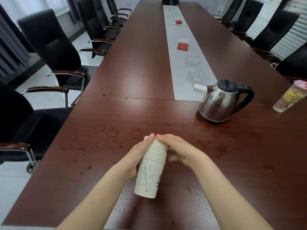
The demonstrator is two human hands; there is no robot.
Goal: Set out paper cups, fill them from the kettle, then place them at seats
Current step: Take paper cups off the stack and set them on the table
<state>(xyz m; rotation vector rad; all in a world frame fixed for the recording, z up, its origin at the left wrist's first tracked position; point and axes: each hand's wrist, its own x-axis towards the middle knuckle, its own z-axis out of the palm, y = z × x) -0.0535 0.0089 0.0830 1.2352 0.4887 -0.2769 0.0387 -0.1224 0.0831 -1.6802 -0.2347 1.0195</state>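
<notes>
Two bare forearms are reaching in from the near edge, and both hands are holding the stack of paper cups (149, 171) just above the desk (132, 67). The left hand (141, 153) is wrapping the stack's left side in a full grip, thumb lying up by the rims. The right hand (179, 150) is closing a narrower grip on the ridged rims at the far end, its thumb tip meeting the left thumb there (its fingers are mostly hidden behind the cups). The stack is tilting, base toward the camera and mouths pointing away. Ring-shaped marks and spots are showing on the dark wood around the hands.

Further out to the right, the steel kettle (221, 102) is standing upright, its black handle facing right. A clear plastic cup (289, 97) is sitting near the right edge. Two glass ashtrays (197, 77) are lying on the grey runner (172, 35) beyond the kettle, and black chairs (54, 47) are lining both sides.
</notes>
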